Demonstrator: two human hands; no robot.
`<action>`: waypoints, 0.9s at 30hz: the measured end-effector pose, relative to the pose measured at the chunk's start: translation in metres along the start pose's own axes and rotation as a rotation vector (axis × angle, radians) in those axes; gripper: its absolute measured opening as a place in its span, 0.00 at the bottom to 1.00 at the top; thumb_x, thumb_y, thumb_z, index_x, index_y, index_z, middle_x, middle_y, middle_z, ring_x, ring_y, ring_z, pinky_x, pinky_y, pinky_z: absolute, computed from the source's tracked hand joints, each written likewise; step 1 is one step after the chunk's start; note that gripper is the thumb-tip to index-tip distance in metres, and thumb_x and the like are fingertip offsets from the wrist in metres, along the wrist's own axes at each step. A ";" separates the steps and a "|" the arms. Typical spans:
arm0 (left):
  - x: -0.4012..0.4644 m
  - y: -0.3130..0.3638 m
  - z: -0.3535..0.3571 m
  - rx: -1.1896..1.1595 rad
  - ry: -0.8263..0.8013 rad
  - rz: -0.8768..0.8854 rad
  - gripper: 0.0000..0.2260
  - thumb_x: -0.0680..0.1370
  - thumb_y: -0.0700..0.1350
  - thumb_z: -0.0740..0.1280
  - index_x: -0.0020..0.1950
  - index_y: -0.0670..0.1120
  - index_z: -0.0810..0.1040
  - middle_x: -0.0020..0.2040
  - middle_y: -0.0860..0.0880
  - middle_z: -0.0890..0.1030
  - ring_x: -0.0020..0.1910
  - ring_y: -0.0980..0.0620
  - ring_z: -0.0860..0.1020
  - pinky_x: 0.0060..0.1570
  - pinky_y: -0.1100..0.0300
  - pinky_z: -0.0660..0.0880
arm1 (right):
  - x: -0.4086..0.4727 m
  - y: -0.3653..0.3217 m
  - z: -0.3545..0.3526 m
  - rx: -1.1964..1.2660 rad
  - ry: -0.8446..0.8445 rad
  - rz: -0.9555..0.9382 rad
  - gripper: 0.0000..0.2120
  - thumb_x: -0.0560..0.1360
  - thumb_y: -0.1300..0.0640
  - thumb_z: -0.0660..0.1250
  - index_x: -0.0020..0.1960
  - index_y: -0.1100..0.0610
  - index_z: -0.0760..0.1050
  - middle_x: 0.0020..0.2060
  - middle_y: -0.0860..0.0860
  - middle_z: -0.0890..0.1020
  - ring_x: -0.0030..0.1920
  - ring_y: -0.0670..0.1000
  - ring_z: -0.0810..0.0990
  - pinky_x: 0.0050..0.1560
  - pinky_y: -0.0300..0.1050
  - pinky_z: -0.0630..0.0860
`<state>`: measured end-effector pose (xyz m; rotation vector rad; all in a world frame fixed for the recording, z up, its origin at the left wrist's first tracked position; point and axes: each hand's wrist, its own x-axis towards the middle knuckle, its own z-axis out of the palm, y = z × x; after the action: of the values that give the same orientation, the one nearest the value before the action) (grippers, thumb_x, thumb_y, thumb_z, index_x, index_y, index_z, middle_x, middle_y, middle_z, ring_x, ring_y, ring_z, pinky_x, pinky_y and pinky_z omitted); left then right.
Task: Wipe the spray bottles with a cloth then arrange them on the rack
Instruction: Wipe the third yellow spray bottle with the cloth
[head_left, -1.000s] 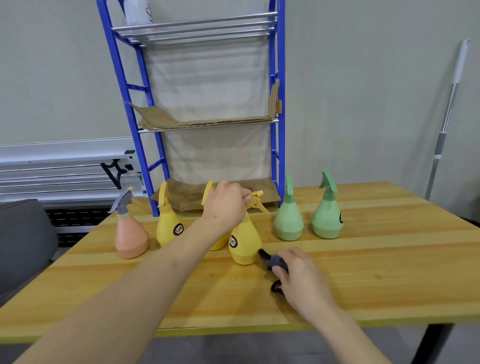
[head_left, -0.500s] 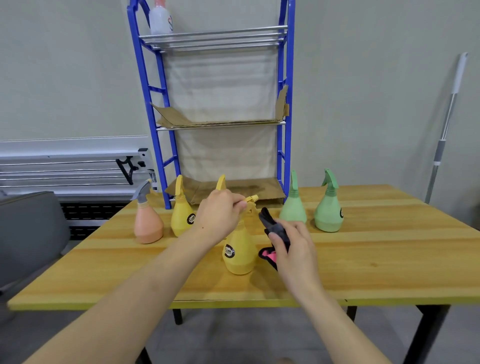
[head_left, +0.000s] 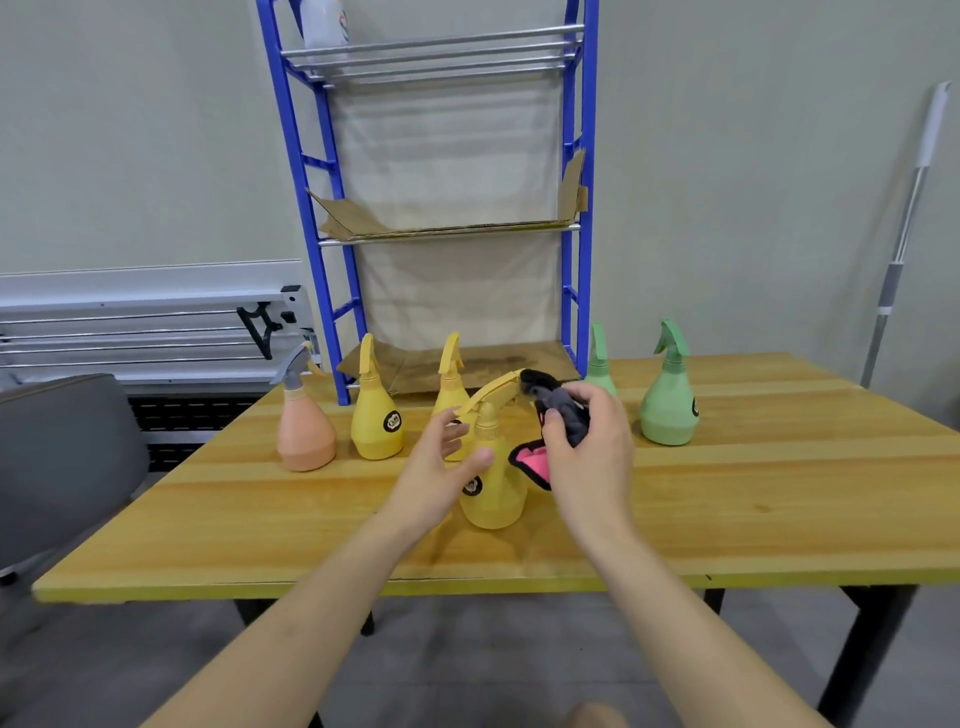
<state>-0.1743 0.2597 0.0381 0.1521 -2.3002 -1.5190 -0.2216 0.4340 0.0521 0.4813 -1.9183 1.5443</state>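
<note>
A yellow spray bottle (head_left: 493, 493) stands near the front middle of the wooden table (head_left: 753, 499). My left hand (head_left: 439, 467) is beside its left flank, fingers spread, thumb touching the body. My right hand (head_left: 589, 441) grips a dark grey and pink cloth (head_left: 556, 410) pressed against the bottle's nozzle. Behind stand two more yellow bottles (head_left: 375, 421) (head_left: 451, 395), a peach bottle (head_left: 305, 431) at the left and two green bottles (head_left: 669, 405) (head_left: 598, 364) at the right. The blue rack (head_left: 579, 208) rises at the table's back.
Cardboard sheets (head_left: 441, 228) line the rack's middle and bottom shelves. A white bottle (head_left: 324, 23) stands on the top shelf. A grey chair (head_left: 57, 457) is at the left. A mop handle (head_left: 904, 228) leans on the wall at the right.
My left hand has let go of the bottle's trigger head and dropped to its side, fingers apart. My right hand has lifted the cloth from the table up to the nozzle.
</note>
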 end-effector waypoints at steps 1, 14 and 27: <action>0.002 0.000 0.002 0.025 0.005 0.011 0.33 0.78 0.55 0.73 0.79 0.53 0.63 0.71 0.57 0.73 0.71 0.56 0.72 0.68 0.54 0.72 | 0.004 -0.002 0.002 -0.002 0.014 -0.009 0.11 0.78 0.62 0.69 0.59 0.53 0.76 0.55 0.48 0.76 0.55 0.37 0.73 0.53 0.24 0.66; 0.004 -0.005 0.015 0.131 0.033 0.094 0.26 0.81 0.51 0.69 0.78 0.51 0.67 0.66 0.57 0.75 0.66 0.56 0.74 0.64 0.57 0.75 | 0.015 0.007 0.016 -0.189 -0.112 -0.447 0.22 0.80 0.64 0.68 0.74 0.62 0.72 0.55 0.51 0.74 0.55 0.49 0.74 0.61 0.35 0.71; 0.007 -0.009 0.014 0.278 0.037 0.125 0.30 0.83 0.56 0.65 0.82 0.51 0.60 0.78 0.52 0.69 0.73 0.52 0.71 0.72 0.45 0.70 | 0.005 0.025 0.031 -0.161 -0.207 -0.478 0.21 0.79 0.69 0.67 0.71 0.61 0.76 0.51 0.52 0.75 0.51 0.54 0.75 0.56 0.47 0.77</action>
<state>-0.1874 0.2659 0.0266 0.1064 -2.4315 -1.1234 -0.2481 0.4108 0.0336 0.9773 -1.8791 1.0570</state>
